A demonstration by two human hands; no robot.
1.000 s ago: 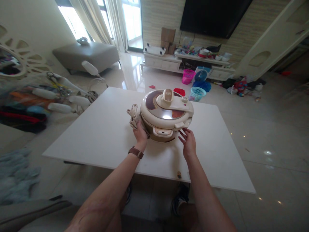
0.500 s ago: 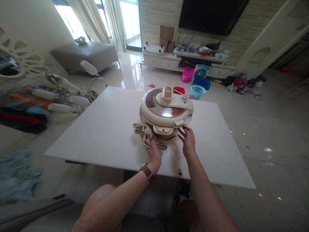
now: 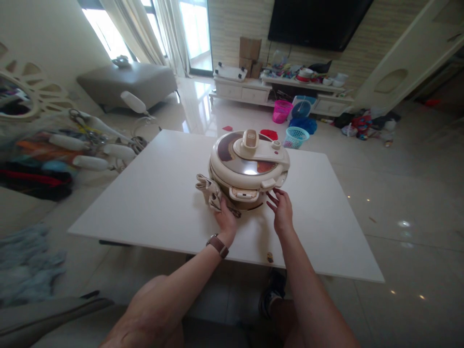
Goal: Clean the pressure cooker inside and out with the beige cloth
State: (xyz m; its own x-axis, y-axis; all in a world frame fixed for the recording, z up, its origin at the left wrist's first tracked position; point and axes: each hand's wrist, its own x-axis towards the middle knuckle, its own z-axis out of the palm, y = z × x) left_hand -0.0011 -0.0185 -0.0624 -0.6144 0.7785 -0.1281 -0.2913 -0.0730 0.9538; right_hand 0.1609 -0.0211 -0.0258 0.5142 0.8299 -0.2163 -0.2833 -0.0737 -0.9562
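gripping a bunched cloth (image 3: 211, 192) in the left hand (image 3: 225, 220), pressed to the near-left wall of the pressure cooker (image 3: 249, 166) at the middle of the table (image 3: 152, 193); resting the right hand (image 3: 282, 210), fingers spread wide, at its near-right wall.

White tabletop (image 3: 152, 193) on glossy tiled floor (image 3: 398, 193). Beyond: pink basket (image 3: 282, 111) near teal basket (image 3: 296, 137); low white cabinet (image 3: 246, 92), cluttered on top; boxes (image 3: 250, 48) at left end; dark TV (image 3: 319, 21) above. Far left: grey bench (image 3: 126, 82) by curtains (image 3: 159, 29). Near left: rack (image 3: 90, 145) with white bars.
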